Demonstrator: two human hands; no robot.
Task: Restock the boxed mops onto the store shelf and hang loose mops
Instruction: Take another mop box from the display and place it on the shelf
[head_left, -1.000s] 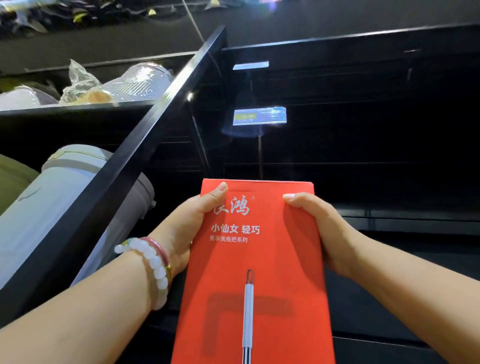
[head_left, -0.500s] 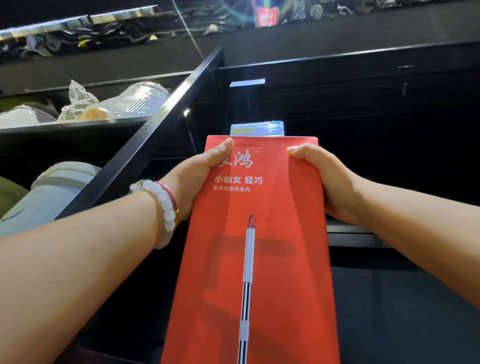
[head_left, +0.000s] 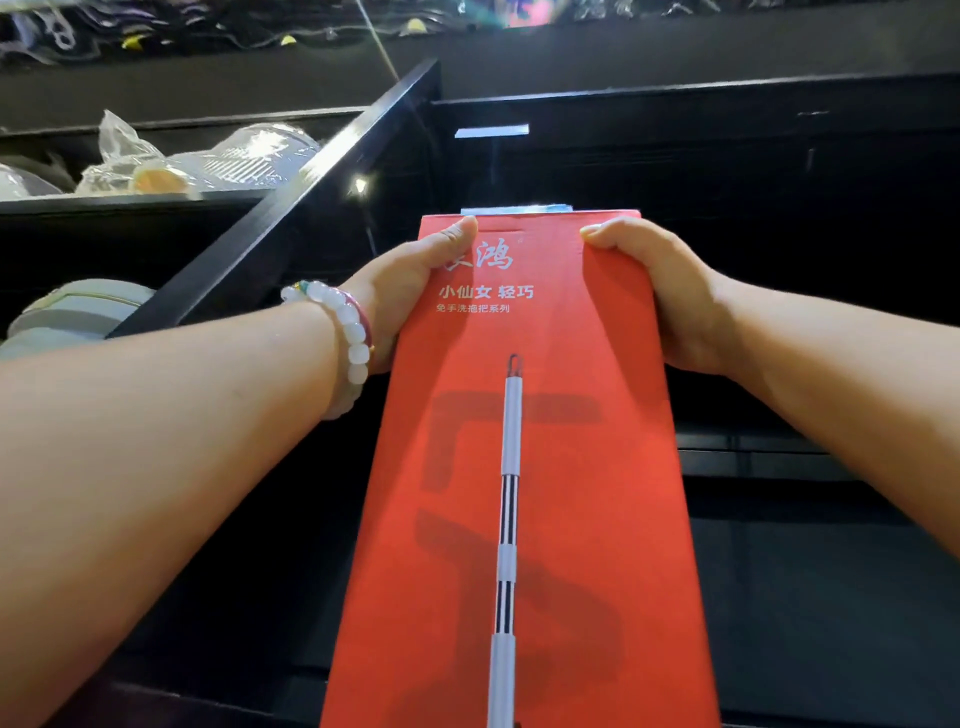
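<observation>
The left hand (head_left: 410, 291) is closed on the left edge of a red box (head_left: 524, 467), its thumb laid across the printed face near the top corner. The right hand (head_left: 665, 291) is clamped on the opposite edge at about the same height, thumb tip pressed on the front. The box is held up between both hands, long side running away from the camera, its far end raised toward a dark shelf (head_left: 753, 457). White characters and a picture of a mop pole are printed on the face. A bracelet (head_left: 349, 338) of pale beads is worn on the left wrist, with a thin pink band beside it. A light label strip (head_left: 517, 209) is seen just above the box's far end, partly hidden by it, and a second strip (head_left: 492, 130) sits higher. To the left, a black rail (head_left: 291, 208) is crossed diagonally; beyond it, plastic-wrapped goods (head_left: 208, 161) lie on an upper shelf and a pale bucket (head_left: 78, 317) is stored below.
</observation>
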